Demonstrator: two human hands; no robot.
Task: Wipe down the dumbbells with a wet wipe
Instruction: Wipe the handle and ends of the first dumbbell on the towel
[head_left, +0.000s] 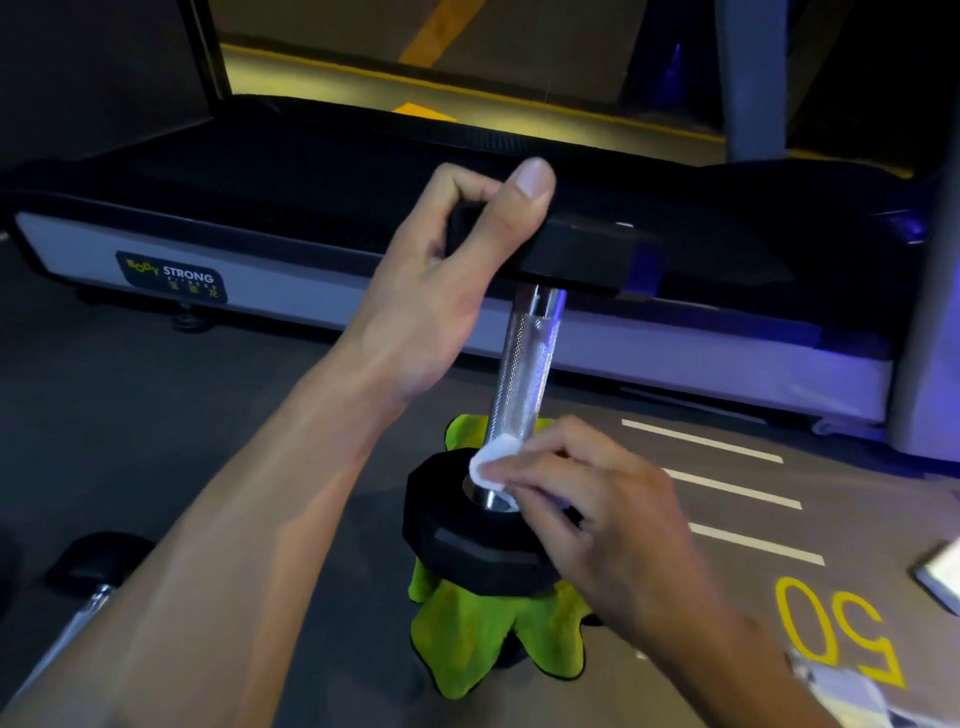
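Left hand (447, 270) gripping top head of dumbbell (524, 364) standing upright on green cloth (467, 634), floor centre; right hand (597, 514) pinching wet wipe (491, 460) against handle base. Risk: loosening grip tipping dumbbell off bunched cloth.

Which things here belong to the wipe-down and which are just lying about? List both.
In the job:
- upright dumbbell, top head held by the left hand
- wet wipe, pinched by the right hand against the handle's base
- green cloth beneath it

Lying about:
- treadmill
- second dumbbell, lower left, not being wiped now
- white packet
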